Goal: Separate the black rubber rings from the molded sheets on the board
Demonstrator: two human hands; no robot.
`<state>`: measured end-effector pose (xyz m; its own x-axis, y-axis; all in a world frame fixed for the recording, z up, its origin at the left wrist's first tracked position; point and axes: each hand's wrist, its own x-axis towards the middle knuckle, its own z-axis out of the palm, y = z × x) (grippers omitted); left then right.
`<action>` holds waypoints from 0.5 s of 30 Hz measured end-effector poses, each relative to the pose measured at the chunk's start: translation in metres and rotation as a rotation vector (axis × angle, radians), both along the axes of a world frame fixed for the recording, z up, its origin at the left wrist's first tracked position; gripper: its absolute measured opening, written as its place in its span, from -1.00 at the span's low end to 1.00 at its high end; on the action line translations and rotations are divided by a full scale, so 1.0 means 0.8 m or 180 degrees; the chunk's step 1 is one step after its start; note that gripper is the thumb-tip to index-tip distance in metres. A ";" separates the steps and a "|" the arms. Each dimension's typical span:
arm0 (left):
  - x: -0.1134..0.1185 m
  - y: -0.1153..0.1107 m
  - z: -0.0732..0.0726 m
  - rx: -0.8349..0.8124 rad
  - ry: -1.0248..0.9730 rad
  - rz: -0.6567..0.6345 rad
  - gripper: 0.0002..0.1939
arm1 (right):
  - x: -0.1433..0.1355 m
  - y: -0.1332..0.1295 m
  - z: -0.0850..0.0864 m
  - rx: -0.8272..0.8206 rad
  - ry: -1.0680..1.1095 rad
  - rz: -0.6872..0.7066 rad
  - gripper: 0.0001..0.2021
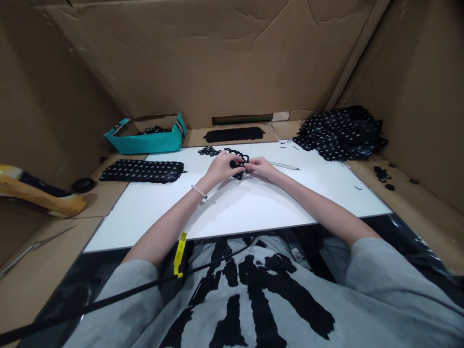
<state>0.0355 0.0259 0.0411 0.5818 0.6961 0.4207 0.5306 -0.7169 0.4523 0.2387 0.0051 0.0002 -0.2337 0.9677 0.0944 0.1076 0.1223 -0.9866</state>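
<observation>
Above the middle of the white board [224, 212], my left hand [223, 166] and my right hand [261, 166] meet at a small black piece with round holes [237, 164]. The fingers of both hands are pinched on it, and parts of it are hidden behind them. A looped black strip of rings [232, 152] shows just beyond the fingertips. To the left of my left hand lies a cluster of black rings [209, 151]. A white pen-like tool [284, 166] with a dark tip rests to the right of my right hand.
Cardboard walls enclose the board. At the back left stands a teal box [145, 143] with black rings inside. Black dotted sheets [143, 171] lie left; a heap of them [340, 135] sits right. Tweezers [36, 245] and a yellow tape-wrapped object [39, 191] are far left.
</observation>
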 end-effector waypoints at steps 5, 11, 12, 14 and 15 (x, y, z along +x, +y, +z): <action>0.002 0.002 -0.008 -0.0140 -0.0130 0.0032 -0.80 | 0.002 0.003 -0.005 0.0186 -0.0139 0.0067 -0.69; 0.006 -0.001 -0.008 -0.0180 -0.0189 0.0048 -0.78 | -0.001 0.004 -0.005 0.0117 -0.0003 0.0032 -0.63; 0.006 -0.001 -0.009 -0.0166 -0.0176 0.0049 -0.78 | -0.001 0.003 -0.005 0.0121 -0.0003 0.0005 -0.60; 0.006 -0.001 -0.011 -0.0168 -0.0158 0.0040 -0.77 | -0.001 0.003 -0.006 0.0159 -0.0032 -0.0041 -0.56; 0.006 -0.001 -0.011 -0.0188 -0.0164 0.0024 -0.77 | 0.000 0.003 -0.006 0.0185 -0.0043 -0.0049 -0.55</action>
<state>0.0406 0.0251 0.0320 0.5550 0.7249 0.4080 0.5109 -0.6841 0.5205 0.2385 0.0071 -0.0049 -0.2204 0.9642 0.1474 0.1232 0.1774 -0.9764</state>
